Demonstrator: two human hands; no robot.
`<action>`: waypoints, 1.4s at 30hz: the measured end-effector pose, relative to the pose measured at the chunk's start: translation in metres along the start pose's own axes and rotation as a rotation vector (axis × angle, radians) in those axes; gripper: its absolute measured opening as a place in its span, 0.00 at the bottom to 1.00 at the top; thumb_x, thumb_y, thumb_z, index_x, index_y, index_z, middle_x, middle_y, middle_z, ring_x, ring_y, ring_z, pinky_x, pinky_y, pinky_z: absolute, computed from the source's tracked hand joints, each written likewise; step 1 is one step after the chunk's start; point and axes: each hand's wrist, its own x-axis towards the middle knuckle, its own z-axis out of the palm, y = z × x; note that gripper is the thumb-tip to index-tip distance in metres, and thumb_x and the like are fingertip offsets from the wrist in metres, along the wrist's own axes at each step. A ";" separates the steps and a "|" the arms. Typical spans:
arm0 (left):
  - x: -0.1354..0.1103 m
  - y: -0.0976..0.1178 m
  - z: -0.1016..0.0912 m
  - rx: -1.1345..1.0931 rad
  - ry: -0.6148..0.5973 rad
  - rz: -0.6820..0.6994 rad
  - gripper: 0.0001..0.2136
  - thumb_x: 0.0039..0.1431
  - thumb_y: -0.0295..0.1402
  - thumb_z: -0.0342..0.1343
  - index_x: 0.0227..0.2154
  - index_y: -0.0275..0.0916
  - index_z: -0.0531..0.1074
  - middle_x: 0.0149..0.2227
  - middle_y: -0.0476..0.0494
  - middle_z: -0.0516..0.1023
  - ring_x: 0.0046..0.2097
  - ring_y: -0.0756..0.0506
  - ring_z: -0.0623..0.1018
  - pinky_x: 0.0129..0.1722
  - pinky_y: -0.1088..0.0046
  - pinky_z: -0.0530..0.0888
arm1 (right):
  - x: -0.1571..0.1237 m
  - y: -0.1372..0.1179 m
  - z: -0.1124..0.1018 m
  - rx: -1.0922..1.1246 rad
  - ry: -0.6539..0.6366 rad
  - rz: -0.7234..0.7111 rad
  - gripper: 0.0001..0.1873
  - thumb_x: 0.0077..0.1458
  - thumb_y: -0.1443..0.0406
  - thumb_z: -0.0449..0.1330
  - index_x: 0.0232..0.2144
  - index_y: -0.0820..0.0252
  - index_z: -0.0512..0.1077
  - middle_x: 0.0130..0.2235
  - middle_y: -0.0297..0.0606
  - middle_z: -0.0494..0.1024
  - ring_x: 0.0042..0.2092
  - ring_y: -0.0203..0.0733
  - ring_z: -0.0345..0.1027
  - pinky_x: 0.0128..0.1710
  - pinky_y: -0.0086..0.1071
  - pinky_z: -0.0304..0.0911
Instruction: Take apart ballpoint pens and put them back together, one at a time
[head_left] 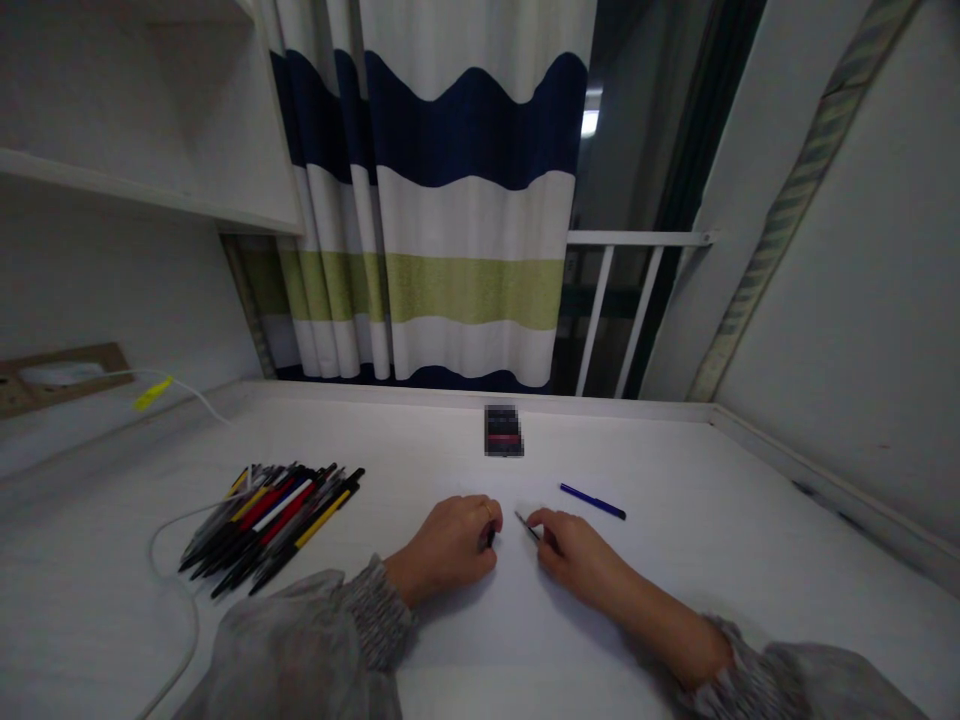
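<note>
My left hand [450, 545] rests on the white desk [675, 470] with its fingers curled round a small dark piece that shows only at the fingertips. My right hand [574, 550] lies a little to its right and pinches a thin dark pen part [526, 526] that points toward the left hand. The two hands are a few centimetres apart. A blue pen [592, 501] lies on the desk just beyond the right hand. A heap of several pens [270, 525] in black, red, yellow and white lies to the left of the left hand.
A small dark blurred object [503, 431] stands near the desk's far edge. A white cable [169, 545] with a yellow plug [152, 394] runs along the left side. A striped curtain [450, 200] and a white rail [637, 240] stand behind the desk; a shelf [150, 200] hangs at the upper left.
</note>
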 end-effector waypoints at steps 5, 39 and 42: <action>-0.002 0.001 0.000 0.008 -0.032 0.040 0.14 0.39 0.26 0.50 0.33 0.39 0.69 0.32 0.45 0.71 0.35 0.45 0.70 0.37 0.72 0.64 | 0.001 0.000 -0.001 -0.011 -0.018 0.006 0.20 0.44 0.72 0.49 0.41 0.62 0.69 0.28 0.39 0.74 0.31 0.39 0.66 0.30 0.28 0.54; -0.001 -0.003 0.003 0.091 0.016 0.077 0.10 0.51 0.32 0.49 0.35 0.38 0.70 0.34 0.45 0.72 0.35 0.47 0.70 0.38 0.70 0.65 | -0.004 -0.003 0.005 0.704 -0.189 0.096 0.30 0.42 0.71 0.51 0.52 0.70 0.54 0.17 0.27 0.71 0.22 0.34 0.63 0.24 0.27 0.55; -0.002 -0.004 0.005 0.077 0.035 0.105 0.13 0.52 0.34 0.49 0.41 0.39 0.69 0.35 0.44 0.71 0.37 0.46 0.69 0.39 0.70 0.65 | -0.004 -0.006 0.004 0.720 -0.187 0.105 0.31 0.43 0.70 0.51 0.52 0.70 0.53 0.17 0.27 0.71 0.22 0.34 0.64 0.24 0.27 0.56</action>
